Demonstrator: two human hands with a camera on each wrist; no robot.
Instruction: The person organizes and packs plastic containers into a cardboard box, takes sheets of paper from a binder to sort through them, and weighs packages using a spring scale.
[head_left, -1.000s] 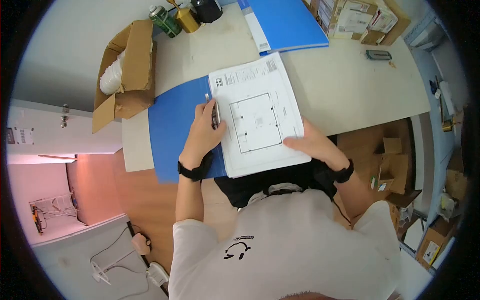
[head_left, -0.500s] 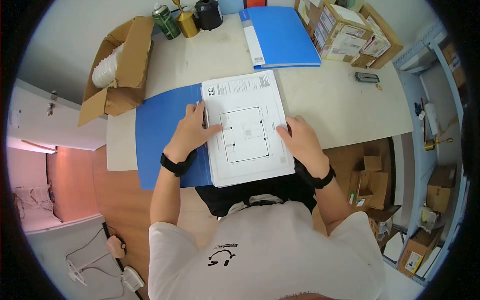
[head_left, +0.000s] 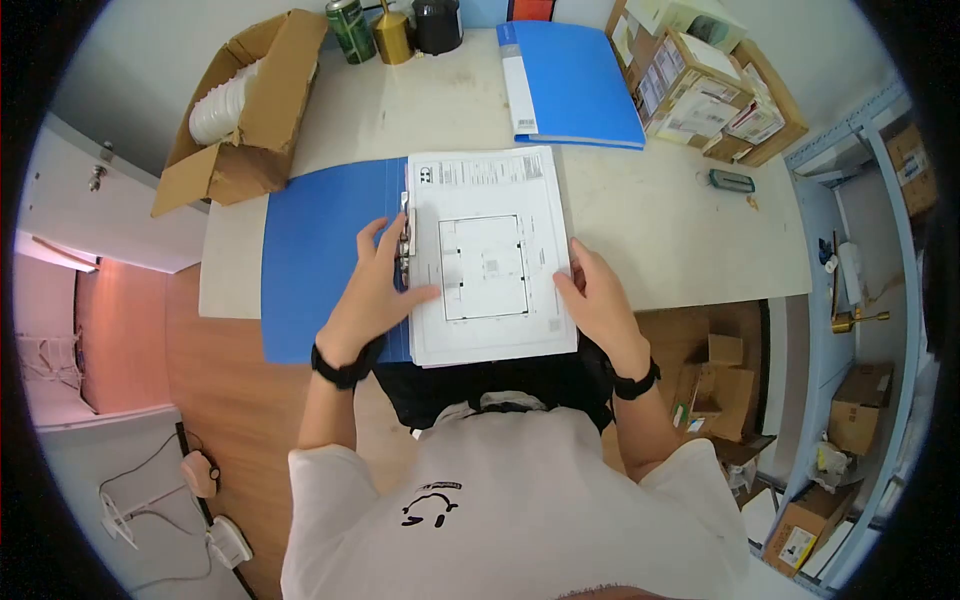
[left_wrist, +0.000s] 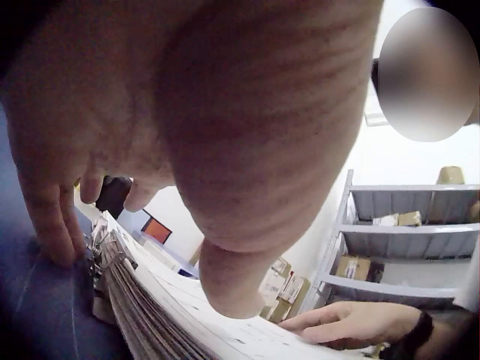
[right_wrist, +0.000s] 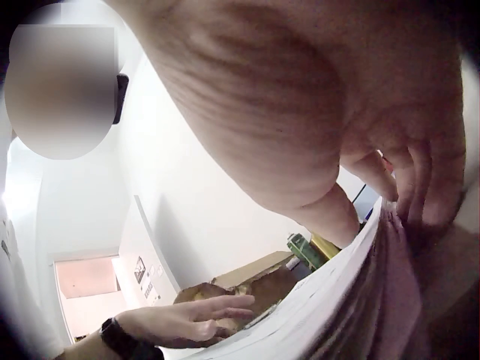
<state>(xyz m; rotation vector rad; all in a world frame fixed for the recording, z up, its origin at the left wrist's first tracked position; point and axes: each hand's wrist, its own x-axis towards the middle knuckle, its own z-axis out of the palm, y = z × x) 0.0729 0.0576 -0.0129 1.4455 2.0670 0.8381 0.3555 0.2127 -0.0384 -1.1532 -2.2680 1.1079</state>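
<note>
The papers lie on the folder, left edge at the clip that binds them; the left hand straddles it, fingers spread, thumb on top; the right hand, fingers straight, seems to steady the right edge, gripping nothing.

Papers lie in a folder on the table, before a binder.

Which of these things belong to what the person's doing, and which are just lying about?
Seemingly part of the job:
- papers, touched by the left hand and right hand
- open folder
- metal clip

Apparently just lying about:
- closed folder
- carton
- green can
- gold pot
</note>
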